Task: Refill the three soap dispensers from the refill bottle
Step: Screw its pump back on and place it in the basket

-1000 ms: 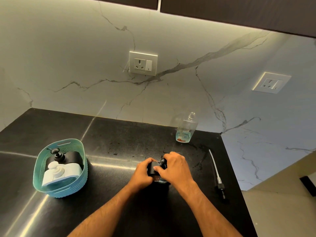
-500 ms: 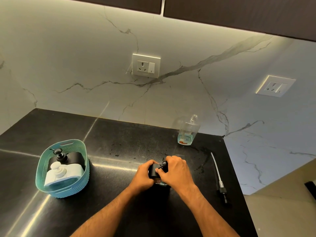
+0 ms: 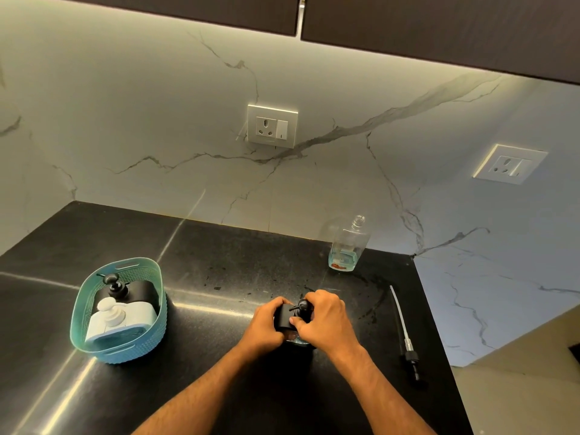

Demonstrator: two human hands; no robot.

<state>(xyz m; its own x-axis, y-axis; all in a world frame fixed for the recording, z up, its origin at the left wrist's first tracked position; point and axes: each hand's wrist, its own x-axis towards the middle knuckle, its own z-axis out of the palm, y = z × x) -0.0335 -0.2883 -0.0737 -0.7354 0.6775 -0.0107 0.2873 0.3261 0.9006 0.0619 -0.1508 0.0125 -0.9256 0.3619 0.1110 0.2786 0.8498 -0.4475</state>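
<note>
- Hands on the black dispenser (image 3: 287, 318): my left hand (image 3: 266, 324) grips its body, my right hand (image 3: 326, 321) pinches its pump.
- Refill bottle (image 3: 346, 246) stands uncapped behind, on the worktop (image 3: 219, 265).

White veined marble wall (image 3: 131, 127) with 2 sockets (image 3: 272, 125), dark cabinets (image 3: 439, 23) above, black counter (image 3: 219, 255).

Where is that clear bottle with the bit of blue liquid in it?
In the head view the clear bottle stands uncapped at the back right of the black counter, against the marble wall, beyond the person's hands.
</note>
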